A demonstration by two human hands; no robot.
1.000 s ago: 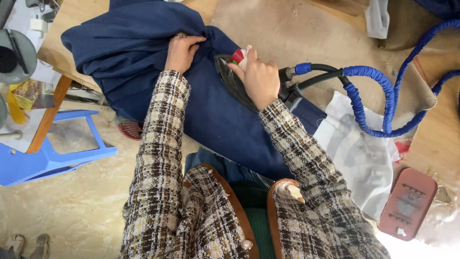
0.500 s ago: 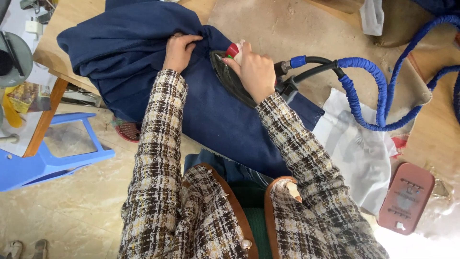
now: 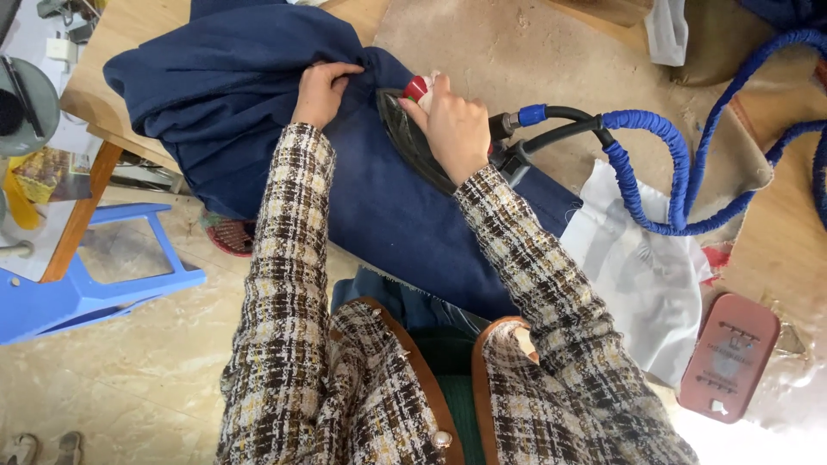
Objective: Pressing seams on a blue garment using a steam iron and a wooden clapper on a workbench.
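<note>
Head view, single entry. Dark navy woven garment (image 3: 258, 103) draped over the padded pressing table (image 3: 534, 60), its hem hanging off the near edge. Left hand (image 3: 320, 90): fingers curled and pinched on a gathered fold of the cloth. Right hand (image 3: 455, 129): fingers wrapped tight round the handle of the black steam iron (image 3: 413, 142), sole tilted against the fabric just beside the fold. Blue braided steam hose (image 3: 655, 164) loops off to the right. Blue plastic stool (image 3: 95, 275) stands below left. Handling note: the fold likely wants pulling taut and flat, fingertips kept apart from the sole.
</note>
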